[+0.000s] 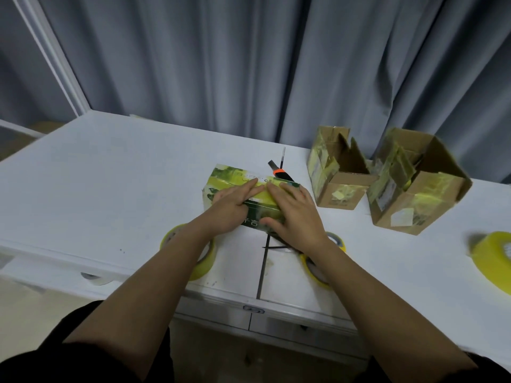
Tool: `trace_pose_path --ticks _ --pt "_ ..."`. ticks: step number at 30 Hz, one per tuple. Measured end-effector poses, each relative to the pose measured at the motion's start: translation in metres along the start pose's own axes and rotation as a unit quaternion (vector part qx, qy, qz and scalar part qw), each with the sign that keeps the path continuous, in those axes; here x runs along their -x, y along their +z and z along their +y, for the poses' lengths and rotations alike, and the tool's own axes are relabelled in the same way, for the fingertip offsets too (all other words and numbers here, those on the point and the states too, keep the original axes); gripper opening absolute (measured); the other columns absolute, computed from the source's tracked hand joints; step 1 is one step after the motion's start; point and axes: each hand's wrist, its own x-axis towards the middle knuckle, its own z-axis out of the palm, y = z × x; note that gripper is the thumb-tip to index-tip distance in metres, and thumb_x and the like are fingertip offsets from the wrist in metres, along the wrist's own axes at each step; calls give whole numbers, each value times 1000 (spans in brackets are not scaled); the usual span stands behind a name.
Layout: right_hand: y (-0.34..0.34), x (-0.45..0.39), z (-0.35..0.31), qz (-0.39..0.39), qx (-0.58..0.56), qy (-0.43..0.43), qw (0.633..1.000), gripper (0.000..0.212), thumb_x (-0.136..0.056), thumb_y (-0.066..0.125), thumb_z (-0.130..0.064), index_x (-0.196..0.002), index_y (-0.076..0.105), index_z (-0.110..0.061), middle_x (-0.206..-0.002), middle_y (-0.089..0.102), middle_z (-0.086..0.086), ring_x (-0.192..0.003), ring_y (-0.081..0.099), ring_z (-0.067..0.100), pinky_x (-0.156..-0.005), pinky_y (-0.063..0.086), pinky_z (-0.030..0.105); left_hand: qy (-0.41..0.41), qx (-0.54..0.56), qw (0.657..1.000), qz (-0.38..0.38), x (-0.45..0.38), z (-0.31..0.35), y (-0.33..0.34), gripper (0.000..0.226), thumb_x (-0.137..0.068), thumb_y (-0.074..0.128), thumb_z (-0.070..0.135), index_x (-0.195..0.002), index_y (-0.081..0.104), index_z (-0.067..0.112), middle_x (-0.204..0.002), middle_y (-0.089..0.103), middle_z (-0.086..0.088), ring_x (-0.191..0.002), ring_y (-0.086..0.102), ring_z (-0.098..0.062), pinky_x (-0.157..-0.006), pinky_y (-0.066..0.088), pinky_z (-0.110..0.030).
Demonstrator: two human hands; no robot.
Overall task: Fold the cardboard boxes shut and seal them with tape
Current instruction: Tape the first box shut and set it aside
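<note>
Both my forearms reach in over the white table [83, 172]. Going left to right: a yellow tape roll [190, 255] under my left wrist, then my left hand [235, 208] and right hand [293, 214], both flat with fingers spread, gripping nothing, pressing the closed green box [229, 175] at table centre. Behind it lies a knife [280, 172]. Further right stand two open cardboard boxes [340, 186], then another tape roll [492, 261].

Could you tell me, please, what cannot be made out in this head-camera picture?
- Green box: its top seam lies under the left hand and right hand.
- Two near tape rolls: half hidden by the forearms.
- Right tape roll: blurred, cut by the frame edge.
- Knife: handle behind the box.
</note>
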Motion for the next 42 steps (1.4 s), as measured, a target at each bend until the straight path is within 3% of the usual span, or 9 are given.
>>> trace_pose_path --ticks 4,9,13,18,20,24,28,34,42 --pt "0 -1 -7 -41 -14 38 998 63 -94 53 -40 -149 29 -22 -158 21 4 -147 12 21 -119 2 41 0 19 1000 22 1 0 3 68 -88 38 0 -149 22 26 -131 37 33 -141 20 -10 -113 5 -28" --pt "-6 -8 -25 -99 149 97 979 62 -95 45 -49 -150 23 -30 -158 23 -1 -146 13 25 -114 -8 56 -22 29 999 20 3 10 3 70 -86 42 -1 -149 24 24 -144 43 16 -138 29 -17 -111 21 -32" --pt "-20 -2 -36 -45 147 90 984 66 -92 51 -45 -149 26 -24 -155 25 7 -144 15 27 -116 5 53 -17 223 974 48 22 20 -12 64 -87 37 -10 -142 37 22 -145 45 5 -101 53 -17 -78 42 -25" --pt "-31 58 -35 103 -85 103 986 44 -78 59 -8 -122 56 -10 -127 52 8 -117 46 29 -93 40 36 2 -6 986 166 70 -3 -23 40 -92 44 9 -129 53 21 -135 50 2 -124 44 -17 -101 38 -29" --pt "-29 83 -22 46 -63 159 984 48 -77 57 -7 -125 53 -9 -129 52 8 -119 46 29 -95 38 35 -53 -118 973 194 91 -13 -12 29 -94 51 31 -119 55 18 -125 51 -4 -121 40 -26 -98 37 -38" --pt "-28 109 -3 -89 -4 232 969 44 -88 53 -17 -132 51 -13 -137 49 7 -127 42 26 -101 37 34 -170 -229 953 100 119 -18 14 57 -83 53 63 -117 50 18 -127 48 -5 -124 39 -28 -103 25 -42" --pt "-38 120 -3 -113 5 222 968 43 -90 55 -19 -133 52 -18 -127 53 9 -116 48 28 -92 39 32 -154 -315 935 63 129 -11 21 40 -90 52 39 -122 48 16 -124 58 -5 -118 50 -26 -105 22 -41" --pt "-57 156 11 -95 -30 235 967 34 -88 60 -25 -122 61 -22 -113 57 7 -106 52 29 -85 45 32 -97 -224 961 131 142 8 19 33 -89 52 19 -121 50 14 -115 62 -10 -106 56 -34 -84 38 -36" --pt "-64 149 16 -45 50 371 926 38 -89 59 -37 -124 59 -23 -117 57 10 -108 53 34 -84 41 38 -3 124 987 98 149 42 34 15 -89 61 7 -99 53 16 -94 60 -1 -89 56 -22 -75 42 -21"
